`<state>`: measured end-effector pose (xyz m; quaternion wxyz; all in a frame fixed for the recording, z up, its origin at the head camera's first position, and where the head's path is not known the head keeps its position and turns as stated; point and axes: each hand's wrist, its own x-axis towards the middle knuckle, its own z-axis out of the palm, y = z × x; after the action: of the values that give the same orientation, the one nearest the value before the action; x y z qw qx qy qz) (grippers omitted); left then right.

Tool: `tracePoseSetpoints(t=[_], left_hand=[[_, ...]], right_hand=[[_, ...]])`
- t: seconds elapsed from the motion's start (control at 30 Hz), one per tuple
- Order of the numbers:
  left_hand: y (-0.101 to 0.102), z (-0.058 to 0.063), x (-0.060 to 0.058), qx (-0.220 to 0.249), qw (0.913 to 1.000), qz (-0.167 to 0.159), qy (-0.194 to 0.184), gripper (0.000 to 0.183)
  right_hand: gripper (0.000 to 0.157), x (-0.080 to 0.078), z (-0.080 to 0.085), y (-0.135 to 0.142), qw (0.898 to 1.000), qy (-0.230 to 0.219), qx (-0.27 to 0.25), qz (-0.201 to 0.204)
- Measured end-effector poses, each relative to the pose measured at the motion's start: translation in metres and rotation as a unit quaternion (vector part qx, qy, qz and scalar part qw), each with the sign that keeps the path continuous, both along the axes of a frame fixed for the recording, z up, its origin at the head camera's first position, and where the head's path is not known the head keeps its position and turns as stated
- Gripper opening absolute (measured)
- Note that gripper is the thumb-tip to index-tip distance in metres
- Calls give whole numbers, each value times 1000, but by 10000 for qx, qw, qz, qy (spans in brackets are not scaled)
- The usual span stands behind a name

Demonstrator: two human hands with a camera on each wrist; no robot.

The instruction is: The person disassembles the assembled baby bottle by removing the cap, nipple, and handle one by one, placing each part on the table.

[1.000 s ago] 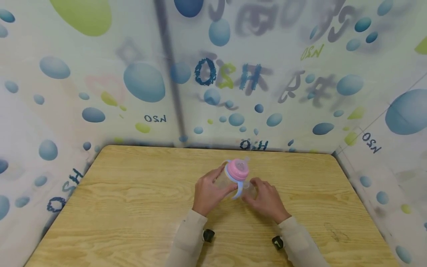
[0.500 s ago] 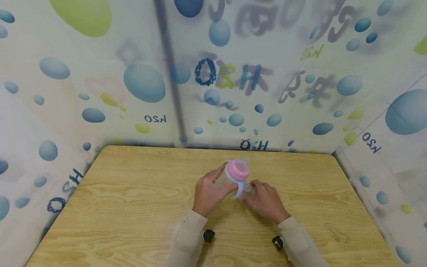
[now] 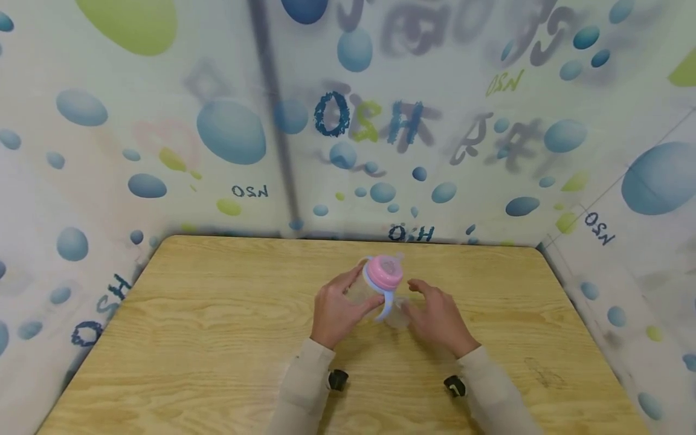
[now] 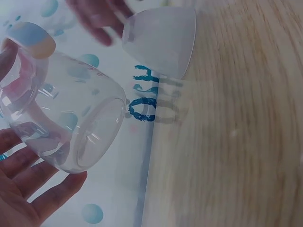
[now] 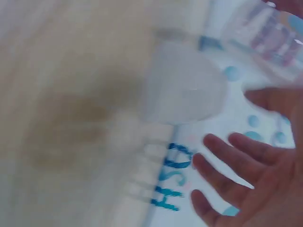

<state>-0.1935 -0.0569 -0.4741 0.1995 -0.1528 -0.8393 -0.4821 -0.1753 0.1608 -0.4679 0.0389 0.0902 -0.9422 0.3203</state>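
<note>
My left hand (image 3: 336,309) grips a clear baby bottle (image 4: 90,113) around its body and holds it tilted above the table. The bottle has a pink collar (image 3: 385,272), a clear teat on top and a pale blue handle (image 3: 386,306). Just to the right, a translucent dome-shaped bottle cap (image 5: 184,85) stands on the table. My right hand (image 3: 441,320) is beside the cap; its fingers (image 5: 227,156) are spread and apart from it in the right wrist view. In the head view the bottle handle and right thumb partly cover the cap.
Both hands are over a wooden table (image 3: 217,338), whose far edge meets a wall covering (image 3: 304,181) printed with blue and green drops. A dark wrist camera (image 3: 338,380) is worn on the left wrist, another (image 3: 454,386) on the right.
My right hand has let go of the cap; its fingers have spread and drawn back to the right. The left hand still holds the bottle in much the same pose. The head view has shifted slightly.
</note>
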Motion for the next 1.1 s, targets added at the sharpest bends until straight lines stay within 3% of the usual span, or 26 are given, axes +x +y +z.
tracePoseSetpoints(t=[0.07,0.17,0.3,0.5,0.63,1.1], left_hand=[[1,0,0,50,10000,-40,13,71],[5,1,1,71,9999,-126,14,69],[10,1,2,-24,9999,-151,67,68],[8,4,4,-287,9992,-5,267,69],[4,5,4,-446,9984,31,336,72],[-3,7,1,-592,9953,-464,614,74]], right_hand=[[40,-2,10,-1,9971,316,-690,-55],[33,-3,23,-4,9851,847,-1496,-35],[30,-2,35,-12,9742,1125,-1958,-72],[42,0,40,-26,9760,905,-1969,-215],[41,0,41,-32,9754,863,-2008,-272],[35,1,40,-25,9758,1212,-1764,440]])
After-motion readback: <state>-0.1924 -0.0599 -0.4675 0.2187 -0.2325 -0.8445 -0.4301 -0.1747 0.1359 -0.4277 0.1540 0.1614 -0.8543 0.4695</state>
